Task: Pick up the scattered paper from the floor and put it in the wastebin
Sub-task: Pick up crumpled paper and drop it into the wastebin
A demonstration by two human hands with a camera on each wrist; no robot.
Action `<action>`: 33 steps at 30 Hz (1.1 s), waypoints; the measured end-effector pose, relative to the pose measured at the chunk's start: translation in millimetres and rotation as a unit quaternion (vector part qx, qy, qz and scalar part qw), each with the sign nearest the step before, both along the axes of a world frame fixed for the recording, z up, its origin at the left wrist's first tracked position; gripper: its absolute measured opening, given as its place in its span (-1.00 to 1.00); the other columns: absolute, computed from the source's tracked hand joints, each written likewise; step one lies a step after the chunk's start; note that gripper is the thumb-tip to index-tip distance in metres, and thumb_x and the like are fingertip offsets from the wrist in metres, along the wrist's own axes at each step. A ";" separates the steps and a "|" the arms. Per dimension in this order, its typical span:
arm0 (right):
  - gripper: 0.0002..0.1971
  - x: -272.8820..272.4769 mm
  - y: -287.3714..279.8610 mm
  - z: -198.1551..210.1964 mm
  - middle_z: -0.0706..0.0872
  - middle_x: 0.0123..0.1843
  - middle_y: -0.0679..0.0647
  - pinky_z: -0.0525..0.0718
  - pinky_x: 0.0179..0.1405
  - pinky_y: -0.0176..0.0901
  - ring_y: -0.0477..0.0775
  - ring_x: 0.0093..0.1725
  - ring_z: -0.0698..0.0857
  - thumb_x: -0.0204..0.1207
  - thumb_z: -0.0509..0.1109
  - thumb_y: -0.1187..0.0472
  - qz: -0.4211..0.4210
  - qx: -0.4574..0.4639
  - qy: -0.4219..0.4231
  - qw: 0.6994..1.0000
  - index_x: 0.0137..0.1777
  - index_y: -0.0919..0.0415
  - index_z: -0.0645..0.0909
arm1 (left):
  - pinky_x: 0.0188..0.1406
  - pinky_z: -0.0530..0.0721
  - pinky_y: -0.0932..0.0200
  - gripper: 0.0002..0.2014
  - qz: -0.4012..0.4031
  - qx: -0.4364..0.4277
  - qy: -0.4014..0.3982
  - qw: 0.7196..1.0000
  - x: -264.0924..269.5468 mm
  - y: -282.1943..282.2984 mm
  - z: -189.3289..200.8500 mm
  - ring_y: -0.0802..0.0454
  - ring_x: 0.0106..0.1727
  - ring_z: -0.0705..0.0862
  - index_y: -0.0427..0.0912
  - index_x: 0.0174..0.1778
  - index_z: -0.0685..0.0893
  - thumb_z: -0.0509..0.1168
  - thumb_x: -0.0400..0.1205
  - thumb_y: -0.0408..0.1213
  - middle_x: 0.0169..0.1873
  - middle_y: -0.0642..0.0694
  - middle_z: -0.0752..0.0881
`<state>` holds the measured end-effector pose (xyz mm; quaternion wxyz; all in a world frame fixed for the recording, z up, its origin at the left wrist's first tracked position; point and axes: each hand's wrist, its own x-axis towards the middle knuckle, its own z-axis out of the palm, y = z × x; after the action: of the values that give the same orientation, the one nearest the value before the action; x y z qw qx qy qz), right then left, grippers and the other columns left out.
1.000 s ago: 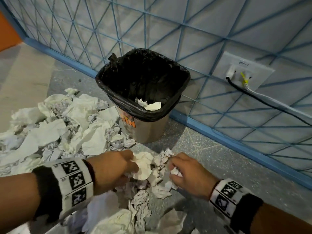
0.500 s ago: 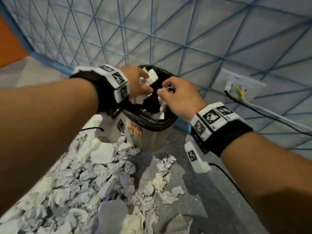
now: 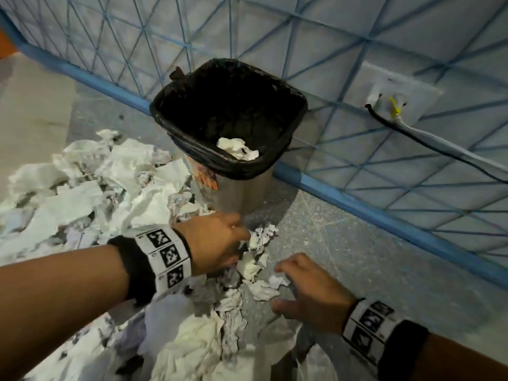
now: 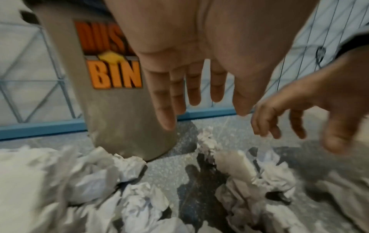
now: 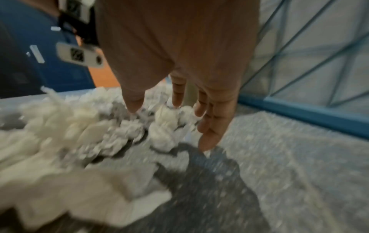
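A grey wastebin (image 3: pixel 242 193) with a black liner (image 3: pixel 228 116) stands against the wall; crumpled white paper (image 3: pixel 237 148) lies inside it. Its side carries an orange label (image 4: pixel 114 75). Crumpled white paper (image 3: pixel 257 259) is scattered on the speckled floor in front of it, with a large heap (image 3: pixel 90 188) to the left. My left hand (image 3: pixel 217 240) hovers low over the scraps at the bin's base, fingers (image 4: pixel 175 97) straight and spread, holding nothing. My right hand (image 3: pixel 308 287) is low beside a small scrap (image 3: pixel 264 288), fingers (image 5: pixel 209 126) extended downward and empty.
A light blue wall with a darker blue grid pattern and a blue skirting board (image 3: pixel 384 218) runs behind the bin. A wall socket (image 3: pixel 395 97) at the right has a black cable (image 3: pixel 439 149) running off to the right. Bare grey floor (image 3: pixel 371 270) lies right of the scraps.
Both hands carried paper up over the bin, let it go, and have come back down empty to the scraps on the floor.
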<state>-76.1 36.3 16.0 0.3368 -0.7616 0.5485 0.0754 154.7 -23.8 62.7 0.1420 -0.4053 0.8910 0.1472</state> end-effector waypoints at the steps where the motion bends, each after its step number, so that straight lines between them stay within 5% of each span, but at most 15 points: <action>1: -0.36 4.9 6.1 -15.3 0.37 0.34 -0.03 0.55 0.28 0.05 0.12 0.30 0.51 0.29 0.34 -0.33 0.013 0.018 0.017 1.000 0.36 -0.20 0.34 | 0.29 0.58 -0.04 -0.47 -0.001 0.024 -0.020 1.000 -11.9 -5.8 -13.9 -0.18 0.39 0.50 0.06 0.51 0.32 0.25 0.60 -0.02 0.43 -0.10 0.38; 5: -0.46 22.2 23.4 -48.6 0.37 0.40 0.13 0.60 0.20 0.11 0.30 0.26 0.51 0.42 0.25 -0.28 0.086 -0.029 0.049 0.995 0.37 -0.11 0.38 | 0.43 0.46 -0.20 -0.14 -0.016 0.119 -0.095 0.988 -55.7 -28.7 -58.9 -0.34 0.53 0.29 0.13 0.60 0.13 0.47 0.45 -0.04 0.63 -0.17 0.01; 9: -0.76 24.7 45.5 -70.5 0.64 -0.07 0.11 0.68 -0.36 -0.16 0.19 -0.25 0.69 0.42 0.18 -0.12 0.137 -0.060 0.026 0.988 -0.02 -0.04 0.50 | 0.35 0.51 -0.02 -0.40 -0.042 0.119 -0.068 0.990 -74.9 -23.3 -84.1 -0.32 0.40 0.48 0.08 0.48 0.42 0.41 0.49 -0.18 0.58 -0.14 0.11; 12: -0.85 23.1 59.0 -85.1 0.61 -0.11 0.26 0.69 -0.31 -0.02 0.31 -0.25 0.66 0.50 0.12 0.03 0.220 -0.066 -0.022 0.973 -0.13 0.09 0.41 | 0.37 0.50 -0.02 -0.50 -0.020 0.124 -0.076 0.989 -70.1 -12.9 -92.6 -0.31 0.35 0.54 0.04 0.47 0.46 0.32 0.58 -0.26 0.56 -0.15 0.16; 15: -0.78 19.3 55.6 -69.0 0.61 -0.10 0.31 0.68 -0.24 0.01 0.31 -0.20 0.67 0.54 0.18 0.13 0.198 -0.022 -0.078 0.977 -0.11 0.27 0.57 | 0.37 0.49 0.02 -0.53 0.007 0.121 -0.071 0.990 -57.8 -4.5 -84.7 -0.28 0.33 0.57 0.05 0.49 0.45 0.25 0.63 -0.25 0.54 -0.18 0.22; 18: -0.73 14.3 46.7 -47.5 0.57 0.09 0.35 0.59 0.04 0.17 0.37 0.03 0.59 0.65 0.17 0.12 0.229 -0.003 -0.098 0.968 0.05 0.34 0.57 | 0.33 0.50 0.05 -0.49 0.017 0.122 -0.076 0.989 -44.7 0.3 -54.5 -0.25 0.31 0.57 0.00 0.52 0.38 0.26 0.62 -0.28 0.52 -0.18 0.22; 22: -0.63 -0.6 32.1 7.7 0.64 0.07 0.18 0.57 0.13 0.01 0.14 0.10 0.61 0.61 0.12 -0.09 0.215 0.000 -0.122 0.969 0.04 0.19 0.59 | 0.23 0.54 0.17 -0.50 0.000 0.102 -0.058 0.993 -21.1 7.9 12.3 -0.07 0.26 0.60 0.04 0.48 0.38 0.30 0.60 -0.21 0.54 -0.05 0.15; 25: -0.70 -15.4 8.6 75.5 0.63 -0.10 -0.10 0.53 -0.08 -0.32 -0.17 -0.06 0.61 0.51 0.29 -0.20 0.120 -0.030 -0.151 0.981 -0.03 0.01 0.61 | 0.17 0.52 0.38 -0.49 -0.012 0.046 0.015 0.999 2.7 11.5 76.1 0.18 0.28 0.54 0.26 0.43 0.39 0.34 0.56 -0.07 0.54 0.13 0.15; 28: -0.77 -11.4 -27.8 144.9 0.67 -0.13 -0.30 0.48 -0.36 -0.46 -0.28 -0.20 0.64 0.42 0.39 -0.23 0.035 -0.080 -0.129 0.988 -0.13 -0.11 0.64 | 0.08 0.60 0.33 -0.48 0.006 -0.098 0.143 0.985 15.8 -3.9 146.0 0.18 0.16 0.55 0.27 0.32 0.54 0.35 0.39 0.01 0.46 0.05 0.39; 31: -0.76 4.7 -75.5 182.6 0.68 -0.42 -0.11 0.49 -0.50 -0.33 -0.14 -0.41 0.66 0.31 0.47 -0.18 -0.058 -0.189 -0.170 0.965 -0.22 -0.03 0.66 | 0.08 0.62 0.17 -0.46 0.091 -0.216 0.213 0.949 21.1 -47.2 189.5 0.12 0.09 0.59 0.20 0.31 0.58 0.34 0.37 0.07 0.33 0.02 0.55; 33: -0.76 23.9 -108.6 190.3 0.59 -0.46 -0.13 0.46 -0.45 -0.41 -0.12 -0.35 0.65 0.35 0.49 -0.11 -0.088 -0.250 -0.141 0.954 -0.20 0.05 0.66 | 0.03 0.50 0.21 -0.50 0.177 -0.241 0.237 0.924 22.2 -83.8 194.1 0.09 0.01 0.62 0.21 0.29 0.61 0.42 0.41 0.09 0.16 0.05 0.63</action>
<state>-52.2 -72.3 206.2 0.2150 -0.7732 0.5613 -0.2021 176.9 -107.6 256.8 -0.2040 -0.5316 0.8210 0.0423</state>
